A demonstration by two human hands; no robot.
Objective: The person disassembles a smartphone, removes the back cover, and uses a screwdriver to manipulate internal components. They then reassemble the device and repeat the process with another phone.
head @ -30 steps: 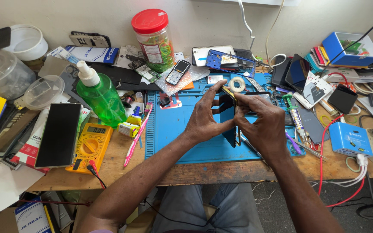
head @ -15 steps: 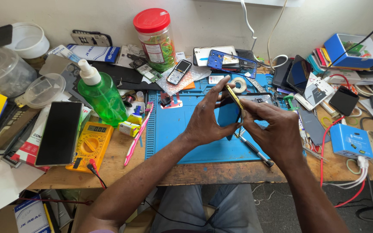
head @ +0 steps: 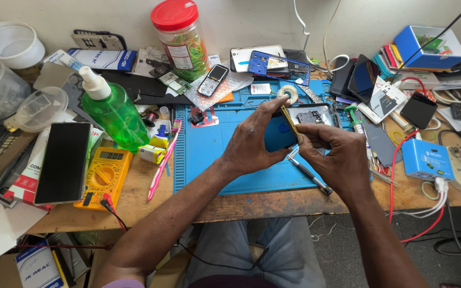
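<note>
Left hand: the left hand point(head: 252, 141) grips a blue phone body point(head: 279, 133) at the centre of the frame, fingers curled over its top edge and thumb underneath, holding it tilted on edge above the blue work mat point(head: 209, 154).
Right hand: the right hand point(head: 337, 157) meets the phone from the right, thumb and forefinger pinched tight on its yellowish edge strip; whether a thin tool sits between them I cannot tell.
Phone position: lifted off the mat, between both hands, just left of an opened phone frame point(head: 311, 115) lying flat.
Slip risk: the pinch is small and the phone is held by its edges only, so a slip could drop it onto the mat.
Bend risk: pulling hard at one edge could bend or crack the thin strip.
Nearby hazards: a screwdriver point(head: 309, 175) lies just below the hands; the phone could land on it.
Spill risk: a green spray bottle point(head: 114, 114) stands at left centre, well apart from the hands, so an elbow knock looks unlikely.
</note>
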